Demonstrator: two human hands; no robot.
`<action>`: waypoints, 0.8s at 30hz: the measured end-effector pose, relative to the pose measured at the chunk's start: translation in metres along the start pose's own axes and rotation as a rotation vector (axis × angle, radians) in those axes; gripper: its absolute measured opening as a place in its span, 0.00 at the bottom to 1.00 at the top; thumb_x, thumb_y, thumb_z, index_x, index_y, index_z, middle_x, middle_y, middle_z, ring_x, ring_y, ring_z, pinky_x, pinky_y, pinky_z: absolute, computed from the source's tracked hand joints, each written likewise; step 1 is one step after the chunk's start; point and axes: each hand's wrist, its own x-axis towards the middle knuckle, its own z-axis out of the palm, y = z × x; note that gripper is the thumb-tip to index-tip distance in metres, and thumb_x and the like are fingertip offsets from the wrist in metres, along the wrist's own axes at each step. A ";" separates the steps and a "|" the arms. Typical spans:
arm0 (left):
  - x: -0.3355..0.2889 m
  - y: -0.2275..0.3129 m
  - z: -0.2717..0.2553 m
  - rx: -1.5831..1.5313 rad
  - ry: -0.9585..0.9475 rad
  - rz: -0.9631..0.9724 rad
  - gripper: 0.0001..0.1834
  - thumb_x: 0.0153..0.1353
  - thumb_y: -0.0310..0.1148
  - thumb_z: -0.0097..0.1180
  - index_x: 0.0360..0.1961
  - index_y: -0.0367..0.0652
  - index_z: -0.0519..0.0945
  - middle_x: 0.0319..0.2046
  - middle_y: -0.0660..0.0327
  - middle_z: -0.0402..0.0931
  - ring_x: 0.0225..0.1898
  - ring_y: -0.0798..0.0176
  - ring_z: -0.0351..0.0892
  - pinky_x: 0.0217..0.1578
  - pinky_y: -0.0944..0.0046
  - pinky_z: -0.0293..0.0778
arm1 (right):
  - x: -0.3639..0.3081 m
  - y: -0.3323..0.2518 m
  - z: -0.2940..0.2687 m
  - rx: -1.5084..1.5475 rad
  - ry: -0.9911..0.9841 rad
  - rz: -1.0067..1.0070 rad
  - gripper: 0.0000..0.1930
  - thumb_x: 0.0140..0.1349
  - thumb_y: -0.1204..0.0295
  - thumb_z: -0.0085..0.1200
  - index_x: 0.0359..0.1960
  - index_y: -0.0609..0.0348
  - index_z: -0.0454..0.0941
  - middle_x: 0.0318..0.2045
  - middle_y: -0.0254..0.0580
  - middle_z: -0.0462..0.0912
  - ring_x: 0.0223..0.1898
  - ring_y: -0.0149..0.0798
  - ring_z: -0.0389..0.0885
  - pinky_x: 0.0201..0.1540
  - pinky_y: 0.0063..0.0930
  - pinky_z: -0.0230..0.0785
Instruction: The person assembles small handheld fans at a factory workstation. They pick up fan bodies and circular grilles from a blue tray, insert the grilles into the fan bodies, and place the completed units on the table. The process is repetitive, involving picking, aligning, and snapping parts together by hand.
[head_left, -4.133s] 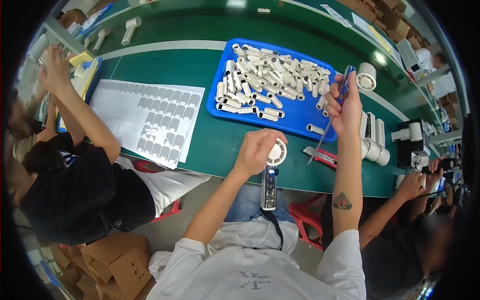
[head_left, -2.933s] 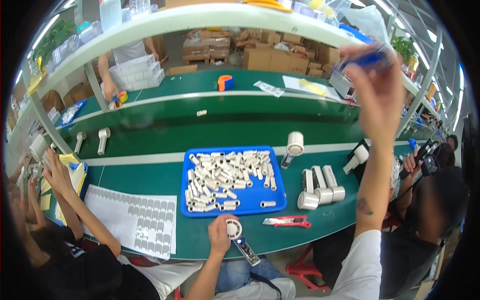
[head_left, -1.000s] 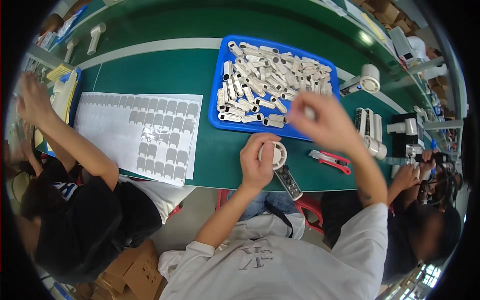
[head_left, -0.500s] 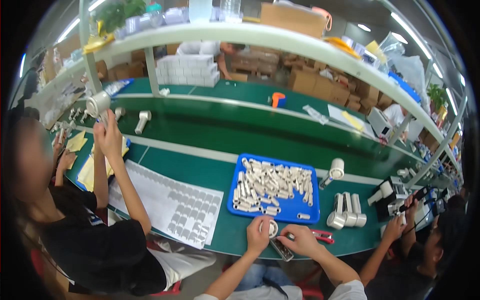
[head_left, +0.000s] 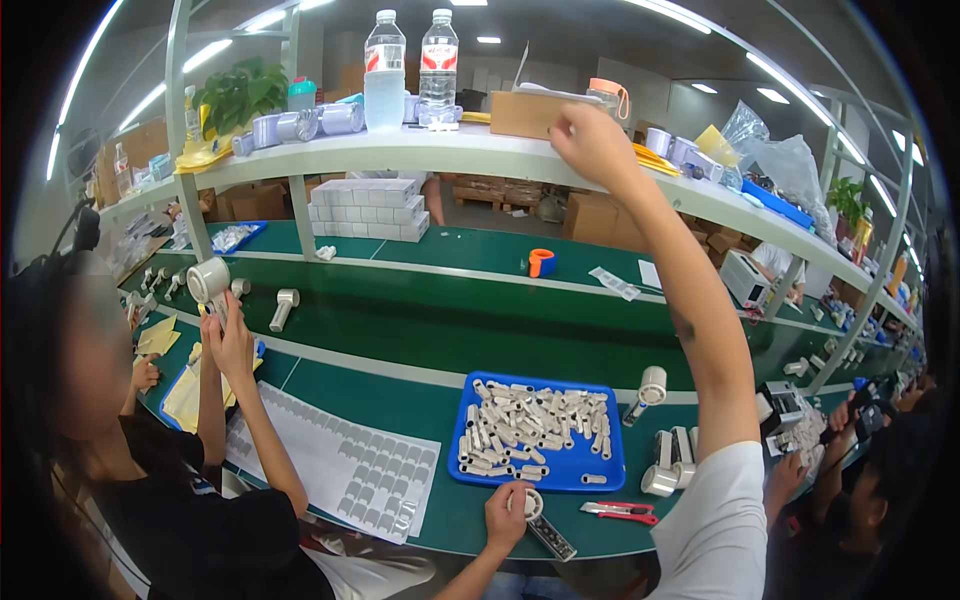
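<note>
Blue tray (head_left: 578,460) (landmark): flat on the green bench (head_left: 460,515), loaded with small white parts (head_left: 515,420), mostly piled, one lying apart near the tray's near right corner.
Fan unit (head_left: 547,534): just off the tray's near side, toward the wearer. Round white head, handle with a dark, open-looking face.
Fan unit axis: slanted. Head nearest the tray, handle running away from it, down and to the right.
Left hand (head_left: 505,519): grasping the fan unit by its head, from the left; handle sticks out free. Fingers close to the tray's near edge; contact can't be confirmed.
Right hand (head_left: 592,145): well above the tray, on its right half as seen, in front of the cardboard box (head_left: 518,113) on the shelf (head_left: 480,150). Fingers curled; can't tell if anything's gripped or touched.
Key relation: left is the near hand, already on it. From the right hand, the fan unit lies far below and slightly left, on the tray's near side; handle end points to the right-hand side.
Cutter (head_left: 622,513): red, on the bench off the tray's near right corner.
Other fans: one (head_left: 652,385) just right of the tray; a partly hidden row (head_left: 660,475) nearer the wearer, also right.
Label sheet (head_left: 385,480): left of the tray, grey shapes.
</note>
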 end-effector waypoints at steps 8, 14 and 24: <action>-0.003 -0.001 -0.009 0.009 -0.029 -0.002 0.11 0.67 0.32 0.51 0.36 0.36 0.82 0.34 0.55 0.84 0.36 0.60 0.84 0.39 0.63 0.76 | 0.083 0.028 0.011 -0.217 -0.042 0.127 0.10 0.57 0.68 0.55 0.37 0.56 0.84 0.37 0.48 0.86 0.40 0.51 0.84 0.45 0.43 0.76; -0.004 -0.004 -0.006 -0.059 -0.124 -0.085 0.12 0.68 0.30 0.48 0.36 0.35 0.83 0.34 0.56 0.83 0.35 0.62 0.83 0.38 0.65 0.76 | 0.111 0.043 0.013 -0.209 -0.261 0.361 0.12 0.51 0.68 0.57 0.35 0.58 0.85 0.38 0.51 0.86 0.41 0.49 0.85 0.46 0.39 0.77; -0.004 -0.006 -0.007 -0.048 -0.127 -0.037 0.19 0.73 0.36 0.42 0.38 0.33 0.83 0.31 0.60 0.82 0.31 0.72 0.79 0.32 0.72 0.73 | 0.108 0.038 0.014 -0.154 -0.161 0.325 0.17 0.53 0.62 0.51 0.36 0.61 0.85 0.38 0.53 0.86 0.42 0.50 0.85 0.48 0.39 0.75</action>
